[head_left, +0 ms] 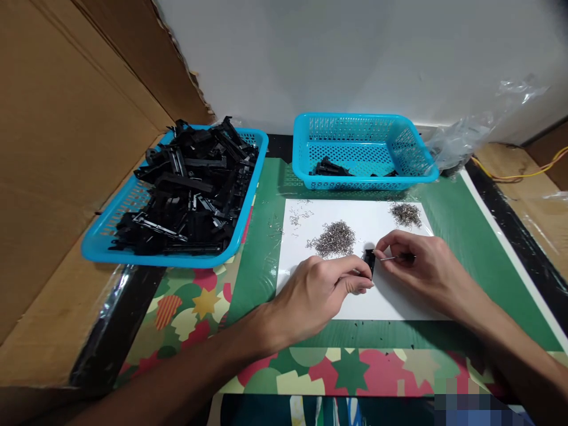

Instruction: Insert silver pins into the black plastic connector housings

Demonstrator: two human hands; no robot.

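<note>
Clock centred on the work: 1 small black plastic part (369, 258), on/just above 1 white rectangular sheet (370, 219). Left hand (331, 284) at 8 o'clock, fingers narrow, pinching the part. Right hand (415, 260) at 3, thumb and fingertips closed on 1 thin metallic rod (388, 258), tip near the part. Small bent metal wire pieces: 2 piles, larger pile (336, 238) at 10, smaller pile (406, 215) at 1. Blue perforated plastic baskets: 2, heaped basket (146, 258) at 9–10, sparsely filled basket (368, 148) at 12.

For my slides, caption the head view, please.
Left hand holding a black part, right hand a thin metal piece, above a white sheet.
</note>
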